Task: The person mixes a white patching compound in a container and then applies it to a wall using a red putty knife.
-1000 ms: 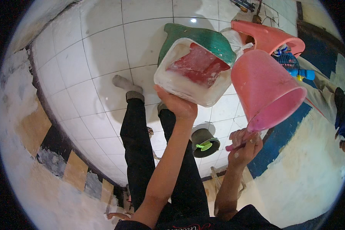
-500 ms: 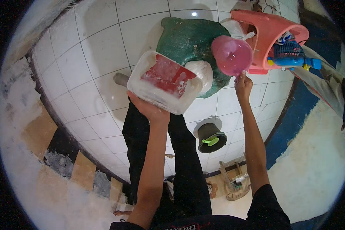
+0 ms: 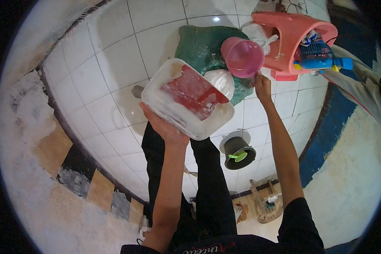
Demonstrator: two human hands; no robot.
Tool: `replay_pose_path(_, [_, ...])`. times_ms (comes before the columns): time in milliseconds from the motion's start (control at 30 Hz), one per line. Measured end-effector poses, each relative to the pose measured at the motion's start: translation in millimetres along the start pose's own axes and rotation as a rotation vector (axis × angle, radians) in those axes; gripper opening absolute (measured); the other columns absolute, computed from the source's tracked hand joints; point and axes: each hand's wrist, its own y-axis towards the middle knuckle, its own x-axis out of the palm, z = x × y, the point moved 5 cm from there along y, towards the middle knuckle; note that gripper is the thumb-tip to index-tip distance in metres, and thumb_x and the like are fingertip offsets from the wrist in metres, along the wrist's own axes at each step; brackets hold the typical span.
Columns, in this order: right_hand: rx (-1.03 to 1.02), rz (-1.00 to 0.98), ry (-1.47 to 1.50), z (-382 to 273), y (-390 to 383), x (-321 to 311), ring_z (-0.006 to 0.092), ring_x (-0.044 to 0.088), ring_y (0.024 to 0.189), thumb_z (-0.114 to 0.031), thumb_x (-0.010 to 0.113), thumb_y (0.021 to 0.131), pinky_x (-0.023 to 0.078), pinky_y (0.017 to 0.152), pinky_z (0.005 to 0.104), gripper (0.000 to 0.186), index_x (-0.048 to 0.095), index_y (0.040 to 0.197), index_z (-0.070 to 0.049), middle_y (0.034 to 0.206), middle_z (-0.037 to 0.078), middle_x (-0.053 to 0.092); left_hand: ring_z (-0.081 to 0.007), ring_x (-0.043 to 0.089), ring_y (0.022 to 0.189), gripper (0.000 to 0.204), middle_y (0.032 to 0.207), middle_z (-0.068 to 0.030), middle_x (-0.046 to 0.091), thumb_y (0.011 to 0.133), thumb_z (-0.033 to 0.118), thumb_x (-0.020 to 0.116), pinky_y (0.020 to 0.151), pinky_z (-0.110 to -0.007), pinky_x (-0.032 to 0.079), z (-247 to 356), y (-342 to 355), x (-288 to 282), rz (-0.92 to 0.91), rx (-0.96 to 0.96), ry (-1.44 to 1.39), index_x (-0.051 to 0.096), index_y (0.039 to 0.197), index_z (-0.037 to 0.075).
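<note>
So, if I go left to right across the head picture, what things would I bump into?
Tan patch → grey sock → white tub → pink dipper → coral plastic chair.

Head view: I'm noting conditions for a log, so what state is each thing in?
White tub, uncovered, smeared with white, held by the left hand
Red flat piece, lying in the tub, smeared with white
Pink dipper, gripped in the right hand
Green sack, marked with white
White plastic bag, gathered at one end
Dark bucket, upright, uncovered
Light green dipper, inside the bucket
</note>
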Motion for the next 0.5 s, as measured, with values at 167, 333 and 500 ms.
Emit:
replay_pose_path(167, [-0.014,0.074,-0.043,-25.3,-3.8,-12.1,0.0096,0.046,0.064,-0.038,0.038,0.106,0.042,0.058,0.028,0.052,0.06,0.082,0.003,0.068,0.001,0.054,-0.0277,0.045,0.128,0.069,0.14,-0.0088,0.044,0.097,0.066,0.031,0.108,-0.043,0.039,15.4,-19.3,33.9,-0.056,-0.002,0.019,0.039,0.142,0.014])
replay_pose_path(333, [-0.171,0.407,-0.22,-110.2,-31.1,-36.0,0.0222,0.067,0.094,-0.021,0.053,0.099,0.051,0.084,0.0321,0.031,0.062,0.117,0.003,0.101,0.018,0.07,-0.0272,0.047,0.126,0.069,0.138,-0.0085,0.046,0.097,0.066,0.031,0.106,-0.043,0.041,34.8,-45.4,63.2,-0.113,-0.028,0.002,0.041,0.14,0.014])
replay_pose_path(500, [-0.318,0.013,0.171,-307.3,-127.0,-40.7,0.0265,0.065,0.104,-0.016,0.058,0.095,0.049,0.091,0.0368,0.028,0.063,0.118,0.0,0.112,0.018,0.067,-0.027,0.049,0.124,0.071,0.135,-0.0093,0.05,0.096,0.067,0.034,0.105,-0.042,0.042,53.0,-72.0,74.1,-0.206,-0.01,0.013,0.042,0.139,0.011])
